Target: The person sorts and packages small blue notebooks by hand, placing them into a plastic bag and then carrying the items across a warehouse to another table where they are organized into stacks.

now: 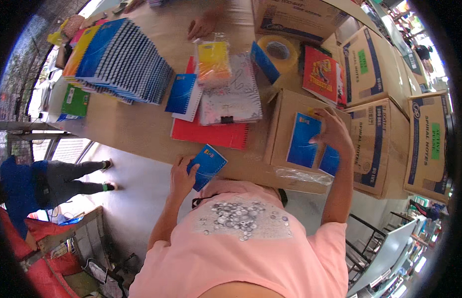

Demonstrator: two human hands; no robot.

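Note:
My left hand [181,175] is closed on a small blue spiral notebook [209,163], held tilted at the table's near edge. On the right, my right hand [333,130] is over a brown carton [281,111], fingers curved and apart. Its thumb reaches the edge of another blue notebook [303,145], which lies on the carton. Part of a further blue notebook [330,160] shows below my right wrist. Between my hands and the far side lie a red notebook [208,133], a floral-covered notebook [236,97] with a black clip and a plastic-wrapped yellow-orange notebook pack [213,59].
A tall stack of spiral notebooks [129,59] stands at the left of the table [126,131]. Tape rolls [278,49] and a red notebook [323,74] sit beyond the carton. Cartons [370,64] crowd the right. Another person's hand [203,25] rests across the table.

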